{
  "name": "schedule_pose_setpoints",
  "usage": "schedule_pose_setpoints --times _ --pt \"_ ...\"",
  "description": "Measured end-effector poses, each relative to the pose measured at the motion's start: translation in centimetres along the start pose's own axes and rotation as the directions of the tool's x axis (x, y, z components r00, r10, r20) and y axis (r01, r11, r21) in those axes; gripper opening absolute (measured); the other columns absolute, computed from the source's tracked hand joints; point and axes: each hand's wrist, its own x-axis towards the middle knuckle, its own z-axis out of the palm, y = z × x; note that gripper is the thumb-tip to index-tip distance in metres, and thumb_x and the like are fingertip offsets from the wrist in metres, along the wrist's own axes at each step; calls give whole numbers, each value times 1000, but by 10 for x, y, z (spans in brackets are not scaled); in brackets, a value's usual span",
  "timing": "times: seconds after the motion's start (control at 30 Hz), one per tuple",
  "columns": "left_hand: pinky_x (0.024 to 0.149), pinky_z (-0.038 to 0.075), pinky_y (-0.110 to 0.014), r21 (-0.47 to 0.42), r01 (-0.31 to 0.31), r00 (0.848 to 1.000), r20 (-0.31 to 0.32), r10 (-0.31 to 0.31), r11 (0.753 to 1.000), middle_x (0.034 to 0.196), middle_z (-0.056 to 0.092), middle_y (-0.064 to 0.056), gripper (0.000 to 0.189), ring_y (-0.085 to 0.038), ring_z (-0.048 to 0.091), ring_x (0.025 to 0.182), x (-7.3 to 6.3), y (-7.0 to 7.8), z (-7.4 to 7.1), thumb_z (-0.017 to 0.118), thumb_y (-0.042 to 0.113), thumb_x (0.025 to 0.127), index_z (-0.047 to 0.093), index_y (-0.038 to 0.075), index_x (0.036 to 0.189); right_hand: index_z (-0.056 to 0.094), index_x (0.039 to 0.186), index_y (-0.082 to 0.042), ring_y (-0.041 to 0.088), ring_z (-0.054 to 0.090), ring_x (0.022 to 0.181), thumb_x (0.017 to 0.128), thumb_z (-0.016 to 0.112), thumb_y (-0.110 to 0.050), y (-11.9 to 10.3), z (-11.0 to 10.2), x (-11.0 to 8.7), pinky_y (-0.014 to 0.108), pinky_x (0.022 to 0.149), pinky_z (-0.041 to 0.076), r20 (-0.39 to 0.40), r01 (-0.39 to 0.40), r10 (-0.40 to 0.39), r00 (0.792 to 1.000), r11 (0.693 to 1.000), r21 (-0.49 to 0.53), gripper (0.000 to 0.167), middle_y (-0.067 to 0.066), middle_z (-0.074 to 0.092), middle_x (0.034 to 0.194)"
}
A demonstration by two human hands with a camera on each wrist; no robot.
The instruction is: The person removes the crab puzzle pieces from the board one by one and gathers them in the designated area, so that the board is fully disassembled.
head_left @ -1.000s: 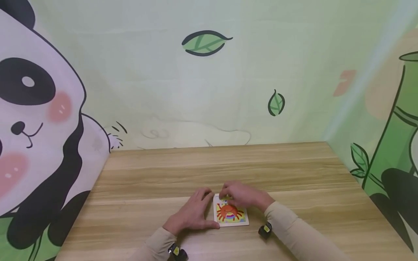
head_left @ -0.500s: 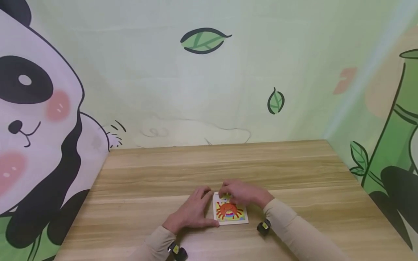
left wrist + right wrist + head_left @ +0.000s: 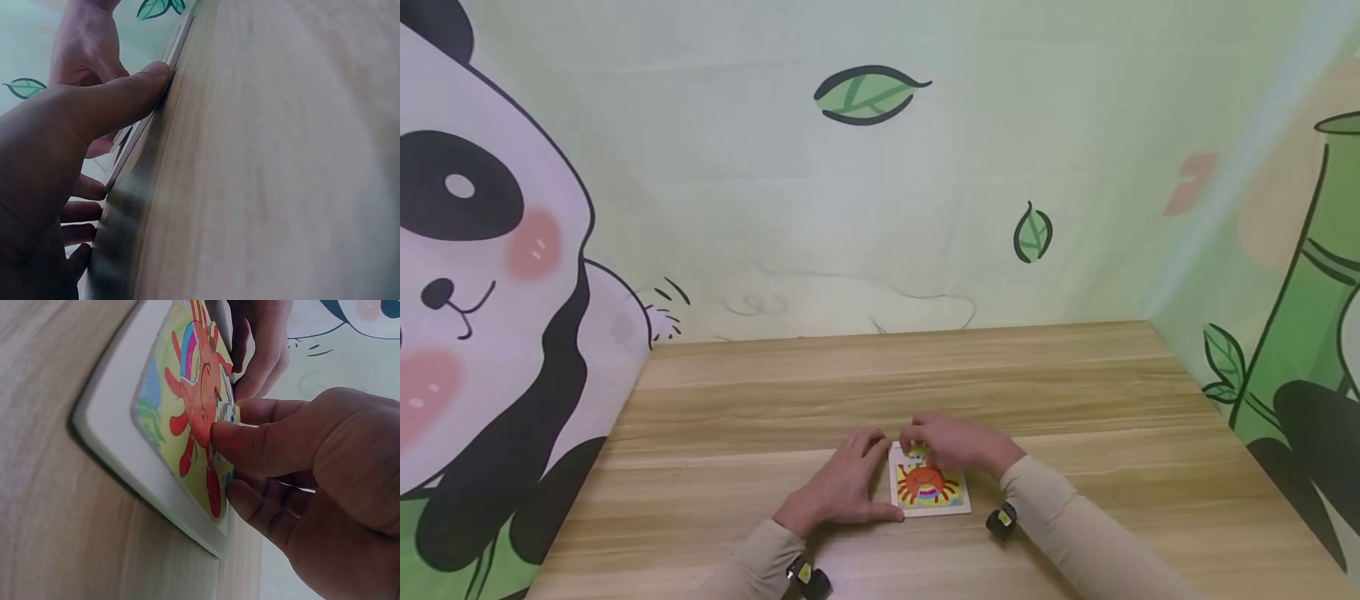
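Note:
A small crab jigsaw puzzle (image 3: 922, 482) in a white frame (image 3: 109, 406) lies flat on the wooden table. My left hand (image 3: 842, 485) rests along its left side, the thumb on the near-left corner and the fingers by the far-left one. At the far part of the picture, my right hand (image 3: 958, 443) pinches a puzzle piece (image 3: 226, 414) with the crab's eyes on it between thumb and index finger. That piece stands slightly raised and tilted in the right wrist view. The right hand partly hides the puzzle's far-right part.
The wooden table (image 3: 760, 392) extends around the puzzle on all sides. Behind it hangs a pale green backdrop (image 3: 737, 167) printed with leaves and pandas. Dark wrist cameras sit below both sleeves, the right one (image 3: 1002, 522) close to the tabletop.
The right hand shifts very slightly at the puzzle's far side, still pinching the piece, and its wrist moves a little left. The left hand and the frame stay in place.

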Motion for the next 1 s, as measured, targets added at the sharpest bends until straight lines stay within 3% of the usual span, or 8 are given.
schedule_pose_setpoints --times 0.23,0.63,1.0 --pt "114 33 -44 -9 0 1000 -3 0 1000 142 39 -9 104 -25 36 133 0 0 0 71 71 70 41 6 146 61 108 -29 15 54 101 84 67 -1 0 0 -2 35 90 51 -16 -21 22 1000 999 33 37 -2 55 112" --pt "113 34 -43 1 -10 1000 -13 10 1000 141 40 -10 104 -25 37 132 0 -1 2 70 72 70 42 4 144 62 108 -26 11 51 89 84 70 -7 6 1 -5 28 80 50 -69 41 -38 997 999 31 32 -4 53 99" --pt "113 35 -44 0 -36 999 -35 36 999 140 41 -11 103 -25 38 131 0 0 2 71 71 70 44 4 143 61 107 -28 10 50 87 85 73 -14 10 3 -8 24 76 48 -88 57 -56 995 998 6 29 -6 52 99"
